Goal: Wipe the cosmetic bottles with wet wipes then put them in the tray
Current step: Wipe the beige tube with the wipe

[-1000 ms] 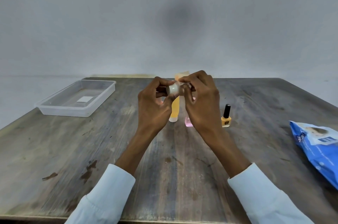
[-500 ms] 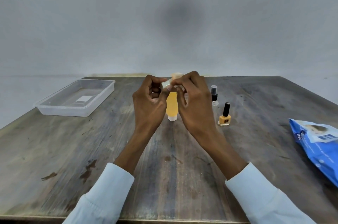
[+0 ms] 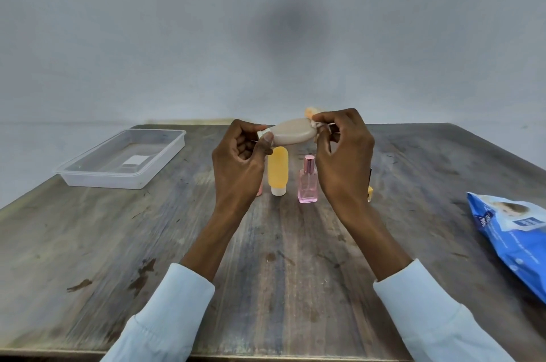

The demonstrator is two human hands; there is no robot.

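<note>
A beige tube [image 3: 292, 131] lies sideways in the air above the middle of the wooden table [image 3: 88, 243]. The left hand [image 3: 240, 168] pinches its white cap end with curled fingers and thumb. The right hand [image 3: 344, 154] has its fingers curled at the other end, pinching a small bit of white wipe [image 3: 317, 125] against the tube.

Under the hands, standing on the table, are a yellow bottle [image 3: 277, 172] and a pink spray bottle [image 3: 308, 181], just beside each other. The clear tray [image 3: 165, 163] sits at about 10 o'clock from the tube, well apart. The blue wipes pack [image 3: 511, 240] lies at about 4 o'clock, near the table's edge.
</note>
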